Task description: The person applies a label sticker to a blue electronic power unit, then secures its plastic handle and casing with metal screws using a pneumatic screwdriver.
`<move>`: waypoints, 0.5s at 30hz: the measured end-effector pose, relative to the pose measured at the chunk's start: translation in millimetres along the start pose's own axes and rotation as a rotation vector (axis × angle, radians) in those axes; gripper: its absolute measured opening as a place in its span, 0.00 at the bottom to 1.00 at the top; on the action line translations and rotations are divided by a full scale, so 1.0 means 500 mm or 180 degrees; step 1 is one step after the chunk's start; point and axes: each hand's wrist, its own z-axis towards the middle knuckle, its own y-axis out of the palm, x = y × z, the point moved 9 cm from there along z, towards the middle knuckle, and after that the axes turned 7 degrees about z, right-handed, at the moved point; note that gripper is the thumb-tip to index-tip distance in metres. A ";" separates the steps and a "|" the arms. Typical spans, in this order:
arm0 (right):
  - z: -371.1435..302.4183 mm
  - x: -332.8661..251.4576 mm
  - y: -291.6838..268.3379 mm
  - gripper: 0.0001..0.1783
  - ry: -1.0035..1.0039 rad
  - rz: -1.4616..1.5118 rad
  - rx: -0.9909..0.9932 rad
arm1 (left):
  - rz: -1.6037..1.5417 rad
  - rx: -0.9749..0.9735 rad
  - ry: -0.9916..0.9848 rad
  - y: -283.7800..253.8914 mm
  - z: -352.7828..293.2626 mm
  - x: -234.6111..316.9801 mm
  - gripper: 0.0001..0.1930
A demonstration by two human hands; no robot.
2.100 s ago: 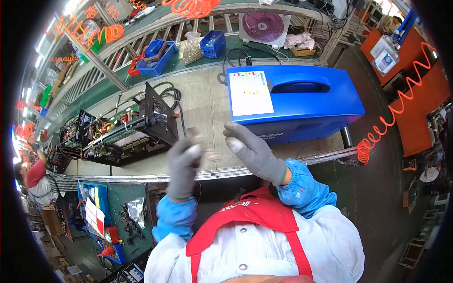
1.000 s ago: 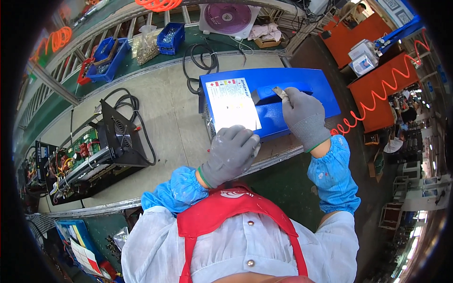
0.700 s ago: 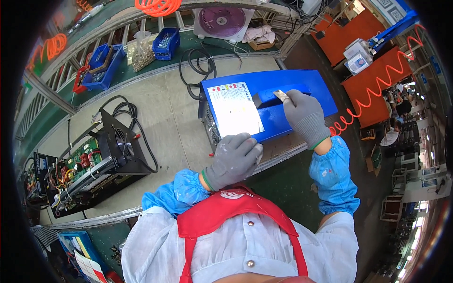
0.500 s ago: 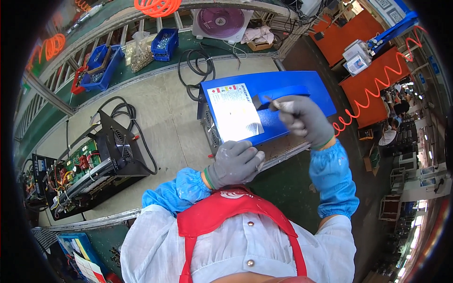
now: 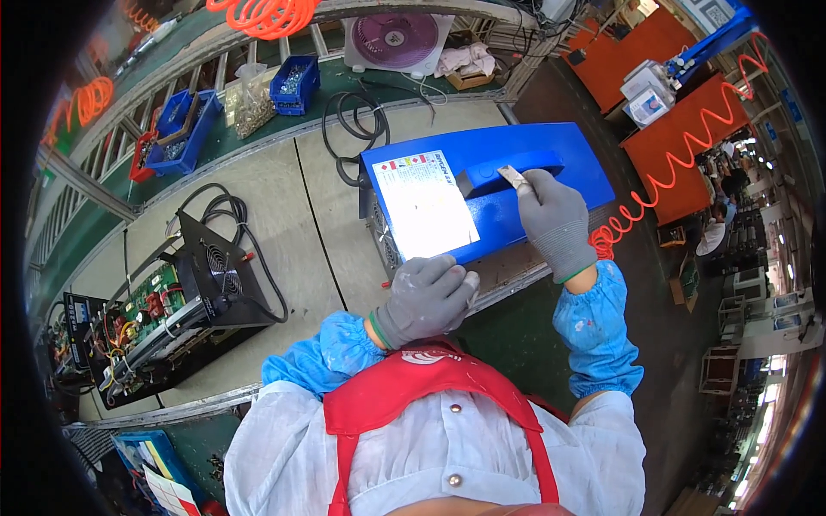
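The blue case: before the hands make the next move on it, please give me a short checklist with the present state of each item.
1. Blue case lies flat on the bench: ok.
2. Left hand steadies its near edge: ok.
3. Right hand holds the small strip at the handle: ok.
4. Strip sits straight: cannot tell.
5. White label uncovered: ok.
6. Black cable clear of the hands: ok.

Blue casing [image 5: 551,202]: smooth painted metal, slight sheen. Label [image 5: 426,206]: glossy white paper. Gloves on left hand [image 5: 423,298] and right hand [image 5: 555,222]: grey knit cloth, matt. Surface [image 5: 275,215]: dull beige, scuffed.
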 end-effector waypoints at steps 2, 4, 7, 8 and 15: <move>-0.003 0.004 0.008 0.10 0.0016 0.0004 -0.0033 | -0.0014 0.0031 0.0028 -0.001 0.000 0.001 0.14; -0.006 0.005 0.015 0.11 0.0047 0.0057 -0.0034 | 0.0042 0.0080 0.0003 -0.001 -0.002 0.001 0.13; -0.013 -0.002 0.026 0.11 0.0094 -0.0054 -0.0028 | 0.0089 0.0090 -0.0055 -0.001 0.002 0.001 0.13; -0.016 -0.004 0.031 0.11 0.0100 -0.0056 -0.0026 | 0.0083 0.0088 -0.0051 -0.001 0.004 0.000 0.13; -0.052 -0.057 0.125 0.13 0.0012 0.2742 -0.1334 | 0.0051 0.0105 0.0069 -0.003 -0.004 0.008 0.14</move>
